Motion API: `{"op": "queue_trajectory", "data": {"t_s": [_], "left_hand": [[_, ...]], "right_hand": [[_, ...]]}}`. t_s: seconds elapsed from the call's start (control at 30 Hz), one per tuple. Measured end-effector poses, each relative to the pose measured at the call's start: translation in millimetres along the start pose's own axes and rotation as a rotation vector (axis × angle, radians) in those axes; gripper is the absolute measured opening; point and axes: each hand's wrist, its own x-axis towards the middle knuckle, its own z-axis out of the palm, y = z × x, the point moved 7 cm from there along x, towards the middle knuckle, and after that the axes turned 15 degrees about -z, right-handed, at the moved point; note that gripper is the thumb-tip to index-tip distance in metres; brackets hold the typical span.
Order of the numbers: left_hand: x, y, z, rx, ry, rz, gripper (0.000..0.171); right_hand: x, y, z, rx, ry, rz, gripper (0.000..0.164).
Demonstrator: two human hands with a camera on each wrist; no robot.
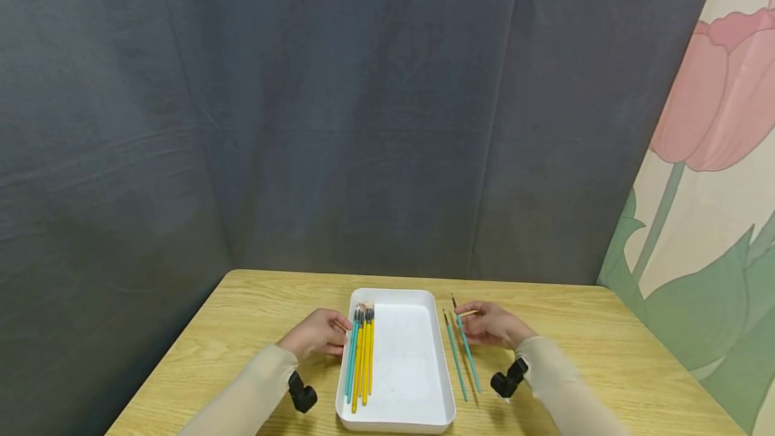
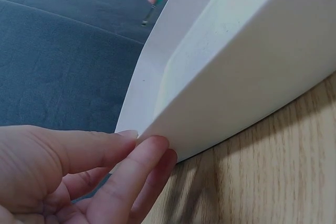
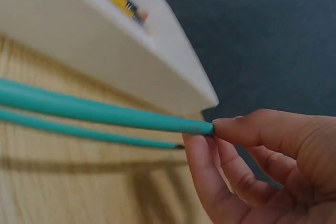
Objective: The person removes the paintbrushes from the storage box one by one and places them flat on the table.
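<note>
My right hand [image 1: 492, 325] pinches a teal paintbrush [image 1: 469, 352] near its dark ferrule, between thumb and fingers. The brush is held just above the table, right of the tray. Another teal paintbrush [image 1: 455, 356] lies on the table between it and the tray. On the other side my left hand [image 1: 317, 333] pinches the left rim of the white tray [image 1: 408, 355]; in the left wrist view the thumb sits on the rim and the fingers press the outer wall. Along the tray's left side lie several yellow paintbrushes [image 1: 362, 372] and teal paintbrushes [image 1: 351, 365], bristles pointing away.
The wooden table [image 1: 545, 301] carries the tray near its middle. A dark grey curtain [image 1: 363, 120] hangs behind and to the left. At the right is a wall panel with a painted pink tulip [image 1: 714, 86]. A black wrist camera [image 1: 510, 378] is strapped at each sleeve.
</note>
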Motion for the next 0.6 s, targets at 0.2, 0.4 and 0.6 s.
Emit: {"op": "queue_trajectory", "data": {"t_s": [0.2, 0.4, 0.6], "left_hand": [[-0.2, 0.3, 0.9, 0.004, 0.0, 0.0, 0.02], [-1.2, 0.6, 0.7, 0.006, 0.0, -0.001, 0.02], [-1.1, 1.6, -0.7, 0.013, 0.005, -0.005, 0.022]], "right_hand": [[0.8, 15.3, -5.8, -0.097, 0.069, 0.046, 0.046], [1.0, 23.4, -9.1, -0.166, 0.14, 0.081, 0.044], [4.5, 25.2, -6.6, -0.182, 0.178, 0.1, 0.042]]}}
